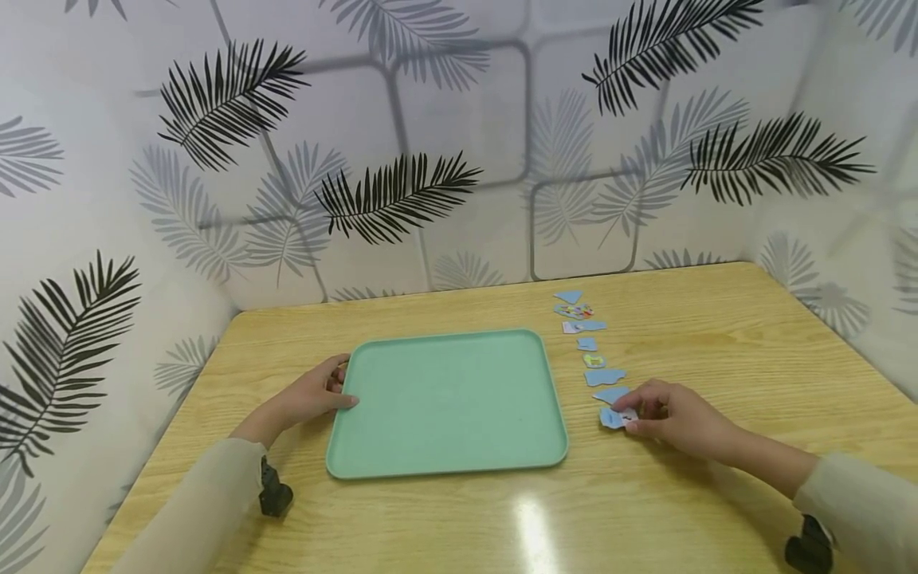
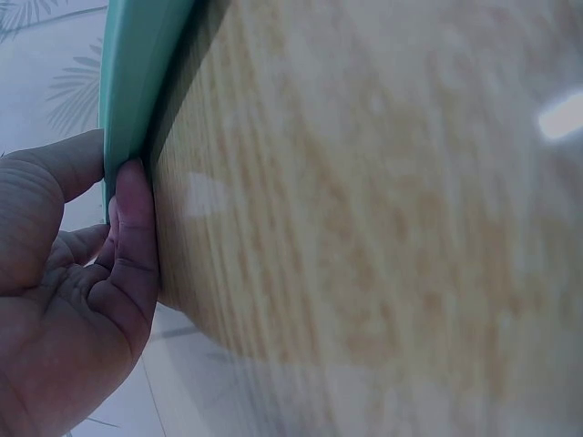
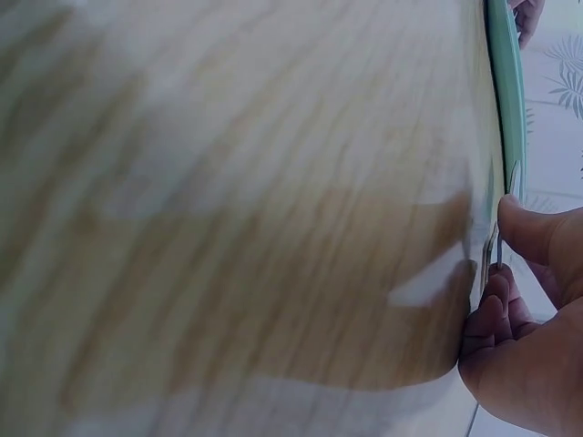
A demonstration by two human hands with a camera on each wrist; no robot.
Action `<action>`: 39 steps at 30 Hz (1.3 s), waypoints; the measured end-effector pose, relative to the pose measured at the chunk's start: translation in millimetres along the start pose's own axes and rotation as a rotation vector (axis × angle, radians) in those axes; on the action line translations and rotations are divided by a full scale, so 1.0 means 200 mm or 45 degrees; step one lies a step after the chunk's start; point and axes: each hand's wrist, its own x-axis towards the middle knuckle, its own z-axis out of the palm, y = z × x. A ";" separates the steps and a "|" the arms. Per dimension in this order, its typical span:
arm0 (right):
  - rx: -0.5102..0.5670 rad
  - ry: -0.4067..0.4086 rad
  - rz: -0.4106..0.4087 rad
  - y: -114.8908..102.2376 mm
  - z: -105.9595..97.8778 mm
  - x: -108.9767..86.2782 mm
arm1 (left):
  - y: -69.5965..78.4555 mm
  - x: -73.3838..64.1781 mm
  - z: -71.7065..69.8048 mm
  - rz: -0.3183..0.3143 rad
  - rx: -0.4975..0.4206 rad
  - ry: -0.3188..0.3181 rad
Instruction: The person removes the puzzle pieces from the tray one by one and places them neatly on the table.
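A green rectangular tray (image 1: 445,406) lies on the wooden table. My left hand (image 1: 308,399) grips its left rim, the thumb over the top edge; in the left wrist view the fingers (image 2: 135,209) come up against the underside of the tray rim (image 2: 137,73). To the right of the tray, my right hand (image 1: 681,418) pinches a light-blue and white puzzle piece (image 1: 611,418) between thumb and fingers. That piece is at the near end of a column of flat pieces. From the right wrist, it appears edge-on as a thin sliver (image 3: 499,248).
Several more blue pieces run away from me in a line, among them a triangular one (image 1: 570,296), a multicoloured one (image 1: 575,311) and a wavy-edged one (image 1: 605,377). A wall with a leaf pattern (image 1: 459,223) borders the table's (image 1: 717,335) far edge.
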 end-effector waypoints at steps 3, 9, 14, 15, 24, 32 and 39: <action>-0.020 0.005 -0.011 0.01 0.00 0.00 | 0.00 0.00 0.00 -0.004 -0.008 -0.001; -0.035 0.000 -0.032 0.01 0.01 -0.02 | -0.01 0.01 0.00 -0.008 -0.010 0.002; -0.066 0.004 -0.040 0.00 0.01 -0.02 | -0.03 0.01 0.00 -0.011 0.003 0.004; -0.075 0.004 -0.041 0.00 0.01 -0.02 | -0.03 0.01 0.00 -0.009 0.001 0.003; -0.117 0.003 -0.058 0.00 0.01 -0.03 | -0.02 0.01 0.00 0.001 -0.022 -0.002; -0.130 0.014 -0.081 0.02 0.01 -0.03 | 0.00 0.00 0.01 0.008 -0.025 -0.011; -0.133 -0.011 -0.061 0.01 0.00 -0.02 | -0.02 0.01 0.00 -0.002 -0.006 -0.005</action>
